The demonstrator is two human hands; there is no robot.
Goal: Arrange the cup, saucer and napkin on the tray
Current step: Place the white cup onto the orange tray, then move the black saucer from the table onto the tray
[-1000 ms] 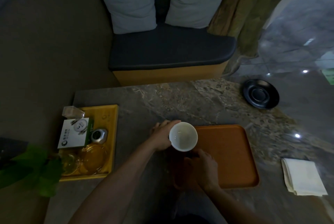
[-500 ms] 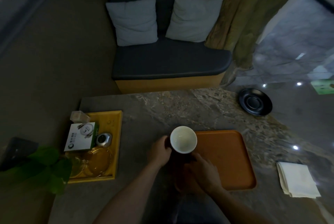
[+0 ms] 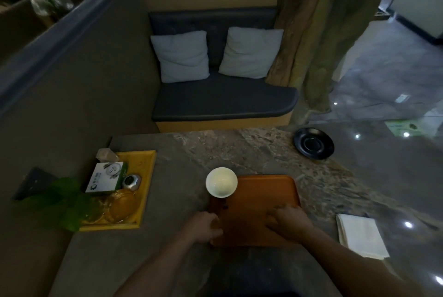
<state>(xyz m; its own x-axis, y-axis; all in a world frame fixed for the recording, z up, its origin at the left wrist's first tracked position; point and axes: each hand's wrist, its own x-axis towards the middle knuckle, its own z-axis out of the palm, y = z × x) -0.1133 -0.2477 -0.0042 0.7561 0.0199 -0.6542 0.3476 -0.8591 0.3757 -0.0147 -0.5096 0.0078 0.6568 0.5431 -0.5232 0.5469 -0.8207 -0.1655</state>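
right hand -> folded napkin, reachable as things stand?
Probably yes. The right hand rests on the orange tray; the white napkin lies on the table to its right, nothing between them. Whether the hand grips the tray is unclear.

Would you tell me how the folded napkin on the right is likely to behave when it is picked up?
The napkin looks like thin folded layers, so it will probably sag and may unfold if lifted by one corner. It seems light and flat, unlikely to roll.
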